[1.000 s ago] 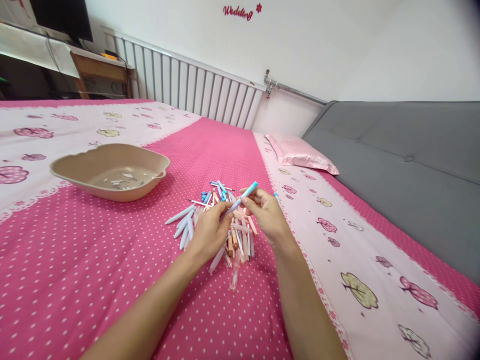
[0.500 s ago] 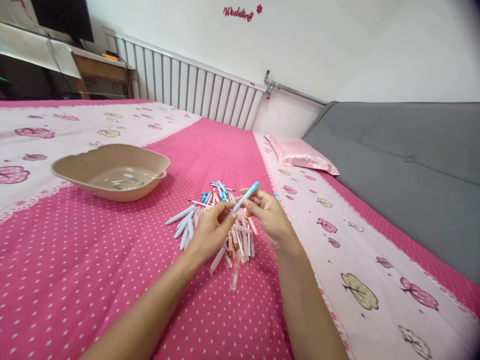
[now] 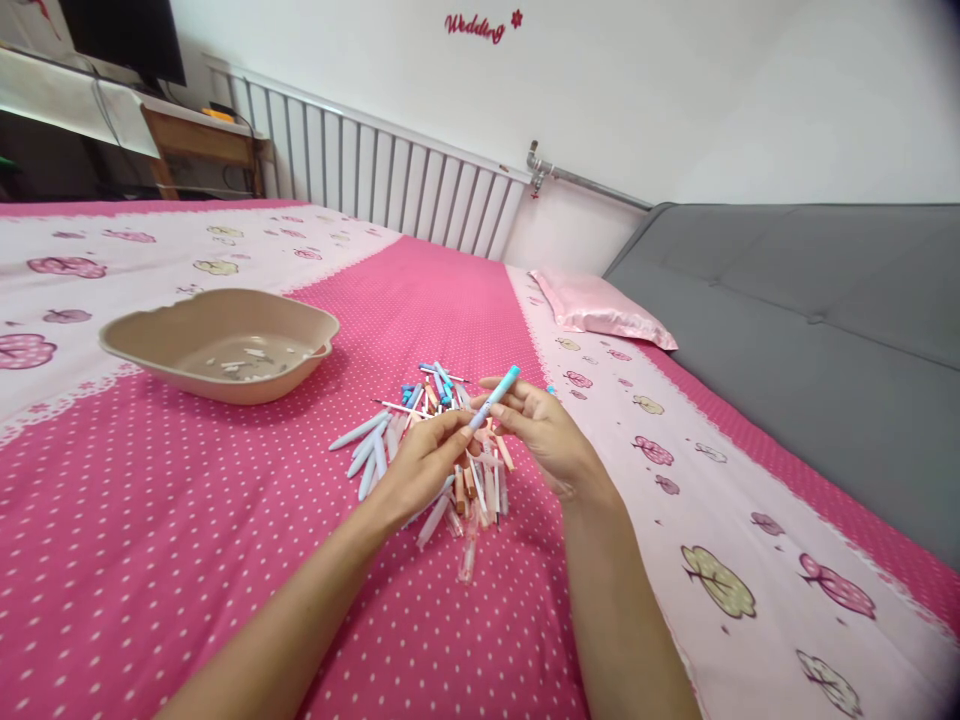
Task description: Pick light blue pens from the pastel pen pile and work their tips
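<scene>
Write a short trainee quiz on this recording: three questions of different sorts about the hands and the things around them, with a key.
1. Multiple choice: what do the left hand and right hand both hold?
A) a cup
B) a pen
C) a spoon
2. True or false: small pale bits lie inside the basin.
3. Fill in: as the wearer of the camera sees it, the basin stands to the ____ of the pile.

Key: 1. B; 2. true; 3. left.
</scene>
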`<control>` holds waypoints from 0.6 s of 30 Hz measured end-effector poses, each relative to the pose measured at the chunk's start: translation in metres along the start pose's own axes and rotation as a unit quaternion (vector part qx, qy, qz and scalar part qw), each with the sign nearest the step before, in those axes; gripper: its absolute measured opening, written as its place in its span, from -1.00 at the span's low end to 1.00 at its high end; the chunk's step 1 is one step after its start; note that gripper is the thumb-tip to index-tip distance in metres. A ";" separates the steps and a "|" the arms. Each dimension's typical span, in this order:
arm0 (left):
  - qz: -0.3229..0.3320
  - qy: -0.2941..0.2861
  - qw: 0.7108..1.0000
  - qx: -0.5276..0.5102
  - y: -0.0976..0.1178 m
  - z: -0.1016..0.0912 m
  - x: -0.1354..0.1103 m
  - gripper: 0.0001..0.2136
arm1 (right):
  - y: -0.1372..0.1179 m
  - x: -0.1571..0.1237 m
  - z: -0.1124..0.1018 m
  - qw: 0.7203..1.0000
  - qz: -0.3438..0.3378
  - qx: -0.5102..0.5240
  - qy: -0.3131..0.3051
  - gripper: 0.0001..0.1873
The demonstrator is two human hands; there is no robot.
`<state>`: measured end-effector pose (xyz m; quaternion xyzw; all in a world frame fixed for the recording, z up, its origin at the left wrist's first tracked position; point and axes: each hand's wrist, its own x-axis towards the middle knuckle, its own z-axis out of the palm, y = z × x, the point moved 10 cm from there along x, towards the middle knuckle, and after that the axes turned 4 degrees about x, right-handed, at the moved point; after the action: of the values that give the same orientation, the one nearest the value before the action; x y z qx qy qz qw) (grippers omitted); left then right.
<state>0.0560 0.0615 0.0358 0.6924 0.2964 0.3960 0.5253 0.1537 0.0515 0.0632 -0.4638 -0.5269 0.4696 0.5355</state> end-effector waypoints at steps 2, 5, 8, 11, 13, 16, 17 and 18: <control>-0.005 -0.005 1.000 -0.015 0.000 0.001 0.000 -0.80 | 0.001 0.000 0.000 1.000 0.007 0.004 -0.003 -0.72; -0.007 -0.008 1.000 -0.010 0.000 0.002 0.000 -0.79 | 0.002 0.000 0.000 1.000 0.012 0.015 -0.001 -0.72; 0.003 0.001 1.000 0.009 0.002 0.000 0.000 -0.78 | 0.002 0.001 -0.001 1.000 0.012 0.019 0.008 -0.73; 0.006 0.006 1.000 0.007 0.002 -0.001 0.000 -0.78 | 0.001 0.001 -0.001 1.000 0.011 0.020 0.018 -0.75; 0.001 0.007 1.000 0.000 0.001 -0.001 0.000 -0.76 | 0.001 0.001 -0.002 0.999 0.007 0.021 0.024 -0.75; 0.006 0.013 1.000 0.002 0.001 -0.002 0.000 -0.75 | -0.001 0.002 -0.003 0.999 -0.003 0.019 0.035 -0.75; 0.010 0.016 1.000 0.004 0.001 -0.002 0.000 -0.76 | -0.001 0.002 -0.003 0.999 -0.005 0.018 0.040 -0.76; 0.014 0.019 1.000 0.005 0.001 -0.003 0.001 -0.76 | -0.002 0.002 -0.004 0.999 -0.007 0.017 0.045 -0.76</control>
<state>0.0538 0.0632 0.0375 0.6916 0.2987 0.4152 0.5099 0.1576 0.0532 0.0649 -0.4716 -0.4975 0.4532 0.5698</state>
